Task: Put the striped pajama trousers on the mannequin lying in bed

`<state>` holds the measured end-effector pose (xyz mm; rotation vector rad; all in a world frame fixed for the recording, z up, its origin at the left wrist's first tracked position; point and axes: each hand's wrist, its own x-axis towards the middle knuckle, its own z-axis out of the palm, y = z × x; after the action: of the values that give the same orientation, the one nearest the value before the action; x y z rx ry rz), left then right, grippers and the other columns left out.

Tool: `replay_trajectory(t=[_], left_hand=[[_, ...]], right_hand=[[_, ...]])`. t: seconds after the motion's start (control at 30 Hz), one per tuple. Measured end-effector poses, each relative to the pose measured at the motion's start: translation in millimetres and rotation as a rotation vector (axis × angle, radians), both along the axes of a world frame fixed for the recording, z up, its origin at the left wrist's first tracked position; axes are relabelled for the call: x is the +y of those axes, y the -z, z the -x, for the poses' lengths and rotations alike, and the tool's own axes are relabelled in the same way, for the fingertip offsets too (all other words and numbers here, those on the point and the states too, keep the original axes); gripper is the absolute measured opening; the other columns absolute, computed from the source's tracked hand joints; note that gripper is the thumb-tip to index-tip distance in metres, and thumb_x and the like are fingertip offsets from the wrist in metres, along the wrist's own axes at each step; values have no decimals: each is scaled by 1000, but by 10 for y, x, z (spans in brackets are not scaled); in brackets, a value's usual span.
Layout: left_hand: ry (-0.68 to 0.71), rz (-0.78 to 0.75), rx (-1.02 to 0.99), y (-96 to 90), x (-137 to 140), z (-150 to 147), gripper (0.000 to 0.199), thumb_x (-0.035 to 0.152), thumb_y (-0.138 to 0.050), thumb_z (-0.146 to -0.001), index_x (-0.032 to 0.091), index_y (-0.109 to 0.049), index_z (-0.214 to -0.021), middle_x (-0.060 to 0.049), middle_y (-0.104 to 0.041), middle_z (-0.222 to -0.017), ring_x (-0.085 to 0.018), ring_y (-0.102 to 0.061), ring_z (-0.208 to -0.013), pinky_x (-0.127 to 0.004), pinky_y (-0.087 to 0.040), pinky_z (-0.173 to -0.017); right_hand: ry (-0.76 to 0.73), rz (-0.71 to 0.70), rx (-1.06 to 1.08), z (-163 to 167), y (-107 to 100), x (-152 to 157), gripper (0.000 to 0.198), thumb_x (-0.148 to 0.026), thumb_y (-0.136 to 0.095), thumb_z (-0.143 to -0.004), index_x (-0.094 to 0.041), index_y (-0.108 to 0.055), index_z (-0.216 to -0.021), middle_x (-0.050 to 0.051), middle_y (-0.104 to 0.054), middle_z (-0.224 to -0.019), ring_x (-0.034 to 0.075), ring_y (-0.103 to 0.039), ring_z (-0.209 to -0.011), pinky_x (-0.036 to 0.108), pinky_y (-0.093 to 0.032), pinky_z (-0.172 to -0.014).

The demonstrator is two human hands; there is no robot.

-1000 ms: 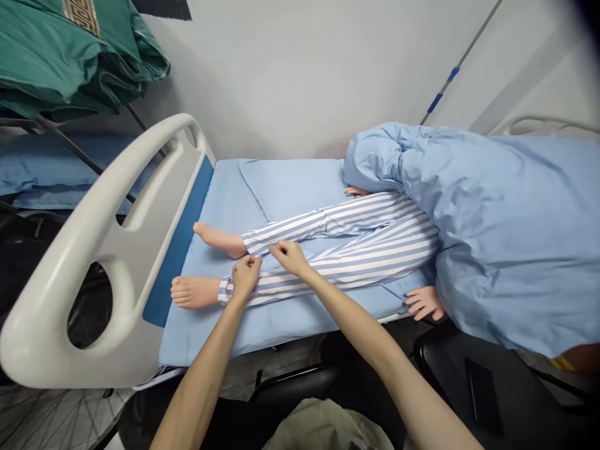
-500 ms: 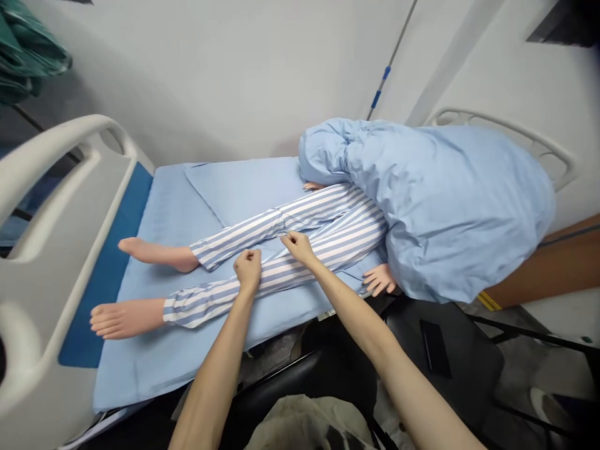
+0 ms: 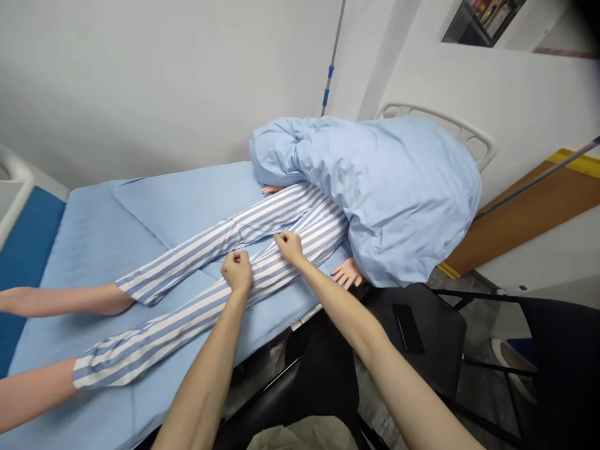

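Observation:
A life-size manikin in blue-and-white striped trousers lies on a bed with a light blue sheet. My left hand is closed in a fist by the nearer trouser leg, around the knee. Farther up that leg, my right hand is also a fist, its thumb side turned up. Nothing shows in either hand; whether they touch the fabric I cannot tell. A bunched light blue quilt hides the manikin's upper body and head. One manikin hand pokes out under the quilt's near edge.
A black chair with a dark phone on its seat stands right of my knees. The bed's footboard is at the left, its headboard behind the quilt. A thin pole rises by the wall.
My view has swung to the right, so the bed and manikin sit farther left and the feet are partly cut off. Both hands stay closed, slightly farther up the manikin's leg.

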<state>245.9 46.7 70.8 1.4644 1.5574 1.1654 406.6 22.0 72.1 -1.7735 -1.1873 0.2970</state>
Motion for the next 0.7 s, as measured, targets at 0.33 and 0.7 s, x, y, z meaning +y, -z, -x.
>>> replay_trajectory(t=[0.33,0.7], left_hand=[[40,8,6,102,52,17,18,23,-57,-75,18,-52,-59,5,-43,-55,-12,-40,-59,-27,-33,-63],[246,-19,-9,-21,-134,-1075,22,21,-54,-80,21,-46,-60,3,-47,-57,-14,-44,-62,-27,-35,-66]], right_hand=[[258,95,-180,-721,55,-64,31,-27,-50,-87,-20,-34,-61,-4,-36,-57,12,-29,-59,26,-18,-62],[271,22,-131,-721,85,-39,33,-26,-50,-87,-20,-32,-60,-4,-35,-56,11,-27,-57,26,-19,-61]])
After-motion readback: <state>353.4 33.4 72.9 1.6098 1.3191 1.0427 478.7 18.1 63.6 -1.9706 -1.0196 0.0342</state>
